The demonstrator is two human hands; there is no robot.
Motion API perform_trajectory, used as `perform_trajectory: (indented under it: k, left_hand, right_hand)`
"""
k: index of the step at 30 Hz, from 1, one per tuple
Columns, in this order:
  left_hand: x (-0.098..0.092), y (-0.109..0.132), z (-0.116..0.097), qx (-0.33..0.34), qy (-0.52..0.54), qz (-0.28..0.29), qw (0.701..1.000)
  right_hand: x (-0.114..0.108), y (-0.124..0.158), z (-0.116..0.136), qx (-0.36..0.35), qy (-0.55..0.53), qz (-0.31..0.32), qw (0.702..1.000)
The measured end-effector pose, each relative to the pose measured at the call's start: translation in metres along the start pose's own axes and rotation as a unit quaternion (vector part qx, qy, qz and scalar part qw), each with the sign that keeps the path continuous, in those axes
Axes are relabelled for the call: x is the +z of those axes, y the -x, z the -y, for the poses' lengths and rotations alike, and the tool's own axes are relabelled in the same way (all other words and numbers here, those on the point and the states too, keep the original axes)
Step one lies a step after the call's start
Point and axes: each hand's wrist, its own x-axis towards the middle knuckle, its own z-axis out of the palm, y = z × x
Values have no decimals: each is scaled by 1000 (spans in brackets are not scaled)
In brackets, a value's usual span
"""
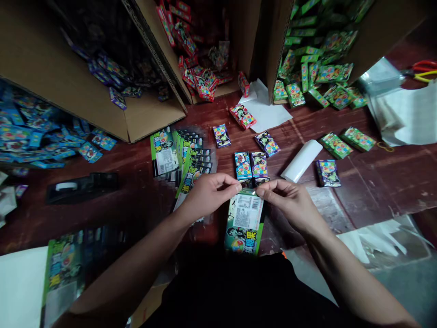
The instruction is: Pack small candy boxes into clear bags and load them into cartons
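A printed packaging bag (244, 223) with green edges and a white label lies in front of my body. My left hand (213, 193) is closed in a pinch at the left corner of its far edge. At the right corner, the thumb and fingers of my right hand (288, 200) pinch the same edge. Just beyond my fingertips a blue small box (242, 165) and a purple small box (259, 165) lie side by side. More small boxes partly show beneath them, close to the bag's edge. A fanned stack of similar bags (165, 152) is left of my hands.
Cardboard cartons (155, 116) with red, purple and green small boxes line the far side. Blue boxes (34, 132) are heaped at left. A white roll (302, 160), loose boxes (336, 145) and scissors (425, 70) lie right. A dark tool (82, 187) lies left.
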Motion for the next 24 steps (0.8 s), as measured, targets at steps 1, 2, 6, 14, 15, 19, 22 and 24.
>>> perform_trajectory:
  k: [1, 2, 6, 14, 15, 19, 22, 24]
  left_hand:
    - [-1, 1, 1, 2, 15, 14, 1000]
    - [-2, 2, 2, 3, 33, 28, 999]
    - [-1, 6, 9, 1, 103, 54, 993]
    - [7, 0, 10, 29, 99, 68, 992]
    - [7, 0, 9, 43, 93, 70, 992]
    - [1, -2, 11, 84, 54, 86, 991]
    - [-5, -11, 13, 84, -31, 107, 990]
    - [-6, -22, 10, 98, -129, 82, 983]
  right_hand:
    - [-2, 1, 0, 3, -3, 5, 1000]
    - [-5, 1, -1, 7, -6, 11, 1000]
    - [-13, 5, 0, 4, -8, 52, 999]
    - [-22, 0, 10, 2, -10, 97, 995]
    - [-23, 2, 11, -7, 4, 111, 994]
    - [-29, 12, 14, -106, 85, 151, 979]
    - [-55, 0, 18, -234, 257, 157, 924]
    - [-85, -20, 20, -308, 429, 122, 840]
